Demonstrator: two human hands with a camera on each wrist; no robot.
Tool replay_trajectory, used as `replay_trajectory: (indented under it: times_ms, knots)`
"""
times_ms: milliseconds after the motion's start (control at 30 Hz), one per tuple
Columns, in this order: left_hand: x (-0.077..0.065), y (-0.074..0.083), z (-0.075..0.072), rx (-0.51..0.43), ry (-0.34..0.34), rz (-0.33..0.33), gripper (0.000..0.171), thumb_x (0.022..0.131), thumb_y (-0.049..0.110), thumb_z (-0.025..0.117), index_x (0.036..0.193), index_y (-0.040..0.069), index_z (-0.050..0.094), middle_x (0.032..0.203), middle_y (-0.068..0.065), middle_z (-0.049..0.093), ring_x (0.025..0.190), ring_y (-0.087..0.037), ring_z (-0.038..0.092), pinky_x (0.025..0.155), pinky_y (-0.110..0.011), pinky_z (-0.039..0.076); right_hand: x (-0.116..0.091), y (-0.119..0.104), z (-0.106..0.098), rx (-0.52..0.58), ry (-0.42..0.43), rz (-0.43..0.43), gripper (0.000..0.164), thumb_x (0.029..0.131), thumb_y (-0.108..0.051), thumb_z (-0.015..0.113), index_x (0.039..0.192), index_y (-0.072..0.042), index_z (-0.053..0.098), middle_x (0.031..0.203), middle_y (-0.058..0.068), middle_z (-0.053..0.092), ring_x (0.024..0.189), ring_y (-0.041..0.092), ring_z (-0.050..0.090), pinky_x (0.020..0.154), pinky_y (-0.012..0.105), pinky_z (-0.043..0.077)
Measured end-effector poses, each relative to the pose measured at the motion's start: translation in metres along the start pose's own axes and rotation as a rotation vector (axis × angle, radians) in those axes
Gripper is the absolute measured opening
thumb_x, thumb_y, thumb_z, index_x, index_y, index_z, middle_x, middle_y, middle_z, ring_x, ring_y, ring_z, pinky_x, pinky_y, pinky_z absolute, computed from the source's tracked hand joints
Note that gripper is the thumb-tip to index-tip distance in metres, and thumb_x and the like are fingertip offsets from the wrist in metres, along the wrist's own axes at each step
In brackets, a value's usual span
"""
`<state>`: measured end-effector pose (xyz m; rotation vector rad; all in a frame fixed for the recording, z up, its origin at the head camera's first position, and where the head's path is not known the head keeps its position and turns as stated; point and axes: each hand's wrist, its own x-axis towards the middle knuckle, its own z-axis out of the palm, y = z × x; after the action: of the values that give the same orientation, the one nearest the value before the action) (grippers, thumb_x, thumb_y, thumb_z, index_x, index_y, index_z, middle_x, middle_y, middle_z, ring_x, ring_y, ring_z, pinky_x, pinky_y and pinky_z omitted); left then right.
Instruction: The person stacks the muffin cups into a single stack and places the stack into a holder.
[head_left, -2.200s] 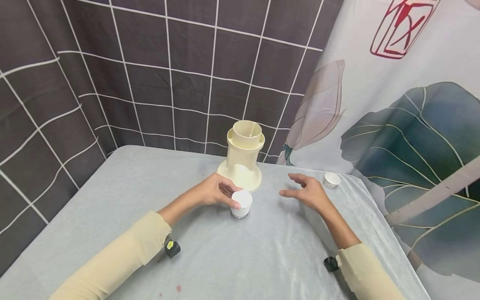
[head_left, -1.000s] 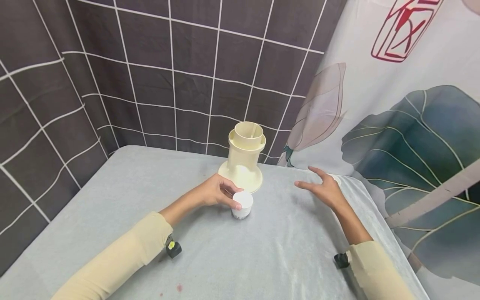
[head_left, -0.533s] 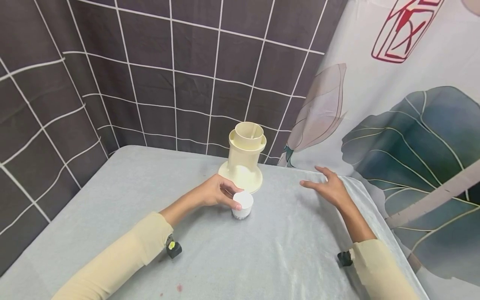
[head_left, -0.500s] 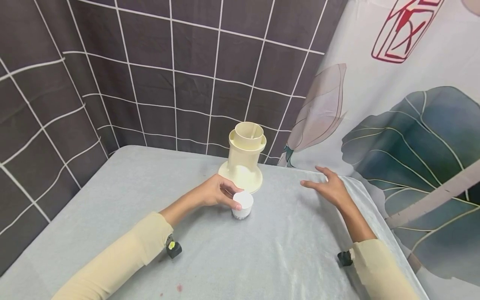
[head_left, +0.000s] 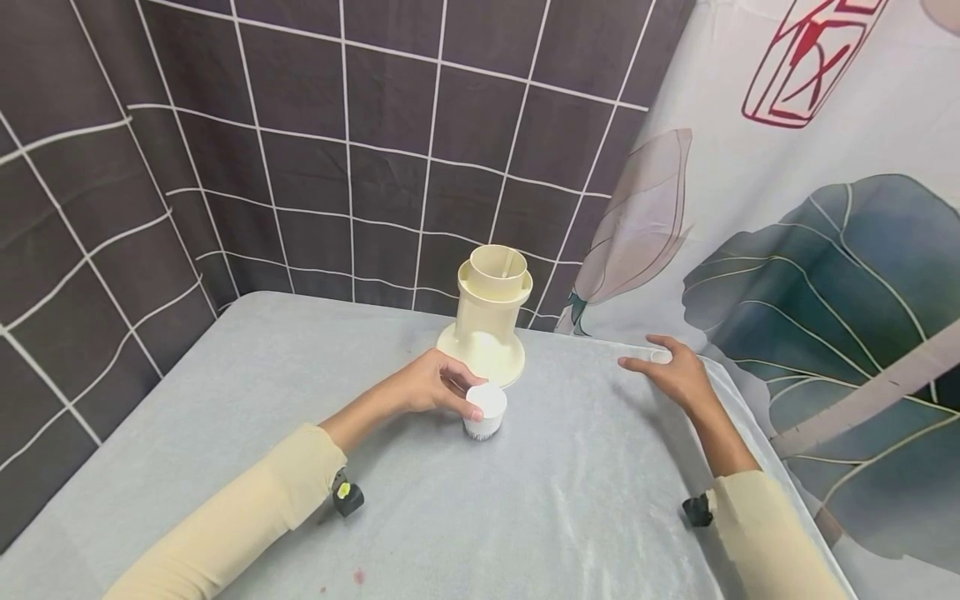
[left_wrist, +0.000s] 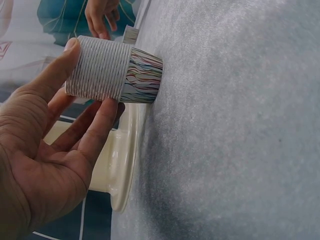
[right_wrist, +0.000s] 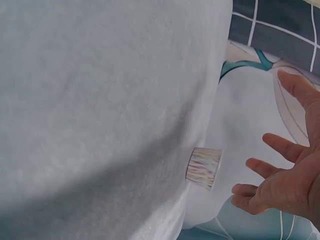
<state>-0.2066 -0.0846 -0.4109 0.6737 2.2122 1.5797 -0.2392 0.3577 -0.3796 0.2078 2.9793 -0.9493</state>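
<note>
My left hand (head_left: pixel 437 383) grips a stack of nested white paper cups (head_left: pixel 486 412) by its side, thumb near the top rims. In the left wrist view, the bottom cup of the stack (left_wrist: pixel 112 70) shows wavy coloured stripes and stands right at the table cloth. My right hand (head_left: pixel 681 373) hovers at the far right with fingers spread and relaxed. Between its thumb and fingers, a single paper cup (head_left: pixel 661 357) shows partly. The right wrist view has this striped cup (right_wrist: pixel 204 168) upright on the cloth, apart from the spread fingers (right_wrist: pixel 280 147).
Behind the stack stands a cream plastic holder (head_left: pixel 491 321) with a round base and an open tube on top. A pale grey cloth covers the table (head_left: pixel 480 517). Dark gridded fabric (head_left: pixel 300 167) and a leaf-printed white curtain (head_left: pixel 720 150) hang at the back.
My right hand has moved right and away from the middle, to the single cup. My left hand and the cup stack stay in place.
</note>
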Motion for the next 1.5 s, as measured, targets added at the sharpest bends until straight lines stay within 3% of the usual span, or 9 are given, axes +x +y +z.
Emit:
replay_trajectory:
  times_ms: [733, 1233, 1500]
  knots:
    - [0.001, 0.0, 0.001, 0.021, 0.004, 0.009, 0.043, 0.083, 0.003, 0.099, 0.124, -0.002, 0.084, 0.119, -0.016, 0.087, 0.108, -0.019, 0.084, 0.096, -0.03, 0.068, 0.014, 0.019, -0.01, -0.009, 0.018, 0.059, 0.095, 0.104, -0.046, 0.077, 0.171, 0.007, 0.036, 0.175, 0.041, 0.034, 0.159, 0.062, 0.036, 0.129, 0.074, 0.039]
    - [0.0, 0.002, 0.001, 0.005, 0.004, 0.004, 0.043, 0.083, 0.002, 0.099, 0.123, -0.002, 0.084, 0.119, -0.017, 0.087, 0.109, -0.021, 0.084, 0.097, -0.029, 0.068, 0.02, 0.025, -0.013, -0.022, -0.035, 0.1, 0.092, 0.106, -0.034, 0.073, 0.17, 0.014, 0.027, 0.175, 0.044, 0.028, 0.161, 0.065, 0.031, 0.132, 0.075, 0.034]
    - [0.0, 0.002, 0.001, 0.005, 0.007, -0.004, 0.044, 0.083, 0.002, 0.099, 0.124, -0.001, 0.084, 0.118, -0.017, 0.087, 0.108, -0.019, 0.084, 0.096, -0.028, 0.067, 0.024, 0.03, -0.013, -0.032, -0.052, 0.127, 0.089, 0.105, -0.025, 0.073, 0.168, 0.017, 0.025, 0.169, 0.048, 0.034, 0.157, 0.064, 0.038, 0.131, 0.071, 0.038]
